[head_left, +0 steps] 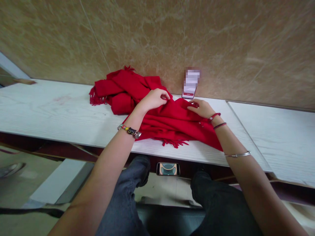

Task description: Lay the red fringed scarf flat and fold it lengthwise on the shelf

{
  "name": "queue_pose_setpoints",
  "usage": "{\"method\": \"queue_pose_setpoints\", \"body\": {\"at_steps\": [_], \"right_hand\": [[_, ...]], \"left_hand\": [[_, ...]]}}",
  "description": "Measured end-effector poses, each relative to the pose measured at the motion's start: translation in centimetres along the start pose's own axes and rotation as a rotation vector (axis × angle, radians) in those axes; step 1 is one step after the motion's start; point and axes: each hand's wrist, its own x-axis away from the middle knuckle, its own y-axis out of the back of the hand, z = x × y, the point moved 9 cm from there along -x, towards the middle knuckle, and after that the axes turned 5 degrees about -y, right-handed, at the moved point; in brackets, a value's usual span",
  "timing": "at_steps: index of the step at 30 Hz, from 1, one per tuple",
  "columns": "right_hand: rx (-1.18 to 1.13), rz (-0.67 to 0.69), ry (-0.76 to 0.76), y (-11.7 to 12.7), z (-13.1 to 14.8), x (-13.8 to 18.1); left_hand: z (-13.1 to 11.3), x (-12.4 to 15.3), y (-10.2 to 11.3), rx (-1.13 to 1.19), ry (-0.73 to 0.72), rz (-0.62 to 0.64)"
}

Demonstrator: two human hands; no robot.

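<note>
My left forearm [108, 170] and right forearm [248, 177] reach forward, converging. Left hand [156, 98] palm-down, fingers curled toward my right hand [203, 108] near it; those fingers curve back leftward. Can't tell if either's pinching.

The scarf [167, 116] lies on the table [54, 111], before the wall [147, 39]. Behind its right part stands a phone [190, 83]; past the near edge, between the legs [123, 200], is another phone [168, 169].

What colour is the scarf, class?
The scarf is plain red, fringe included; it shows best in the head view.
</note>
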Motion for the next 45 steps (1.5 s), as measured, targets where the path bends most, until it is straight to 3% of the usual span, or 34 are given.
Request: {"method": "queue_pose_setpoints", "body": {"at_steps": [3, 5, 7, 9, 11, 14, 17, 21, 23, 25, 28, 31, 33, 35, 37, 39, 41, 43, 45], "right_hand": [[-0.104, -0.065, -0.049, 1.0, -1.1, -0.4], [-0.086, -0.036, -0.121, 0.7, -2.1, -0.6], [-0.029, 0.091, -0.178, -0.5, -2.8, -0.4], [0.019, 0.211, -0.162, -1.6, -2.9, -0.1], [0.052, 0.211, -0.11, -1.4, -2.6, 0.1], [0.019, 0.0, -0.099, 1.3, -2.5, -0.2], [-0.131, -0.217, -0.134, 4.4, -3.1, -0.2], [-0.405, -0.418, -0.174, 7.8, -4.1, 0.2], [-0.574, -0.539, -0.202, 9.2, -4.9, 0.8], [-0.745, -0.678, -0.206, 10.5, -5.8, 1.6], [-0.935, -0.852, -0.175, 11.7, -7.0, 2.5], [-1.022, -0.96, -0.219, 12.2, -8.4, 3.1], [-1.001, -0.985, -0.281, 12.3, -9.3, 3.5], [-0.853, -0.837, -0.327, 12.2, -9.5, 3.1], [-0.55, -0.449, -0.305, 10.6, -8.8, 1.8], [-0.182, 0.051, -0.221, 6.8, -7.8, 1.4], [0.113, 0.379, -0.139, 3.6, -7.2, 2.4], [0.268, 0.41, -0.091, 2.5, -6.0, 2.4], [0.297, 0.249, -0.061, 2.5, -3.6, 1.6]], "left_hand": [[-1.2, 0.3, 1.6, 0.054, -0.061, -0.075], [-2.2, 0.7, 1.5, 0.08, -0.1, -0.008], [-3.0, 1.1, 0.8, 0.098, -0.139, 0.103], [-3.2, 1.4, -0.2, 0.09, -0.141, 0.199], [-2.3, 1.4, -0.9, 0.038, -0.08, 0.243], [-0.1, 1.2, -1.6, -0.049, 0.043, 0.246], [1.0, 1.1, -2.3, -0.082, 0.063, 0.301], [0.5, 1.6, -3.4, -0.132, 0.035, 0.43], [-0.2, 1.7, -3.3, -0.129, 0.028, 0.423], [-0.3, 1.3, -1.9, -0.126, 0.06, 0.284], [0.8, 1.1, 2.8, -0.141, 0.156, -0.14], [2.7, 2.6, 7.8, -0.16, 0.245, -0.526], [3.9, 3.8, 10.1, -0.188, 0.301, -0.66], [4.9, 4.2, 10.4, -0.217, 0.34, -0.577], [5.8, 3.6, 7.7, -0.202, 0.369, -0.209], [6.0, 4.1, 3.3, -0.124, 0.386, 0.253], [5.4, 4.9, 0.4, -0.059, 0.385, 0.522], [5.0, 4.3, -0.2, -0.098, 0.365, 0.514], [4.6, 2.7, 0.8, -0.18, 0.318, 0.322]]}}
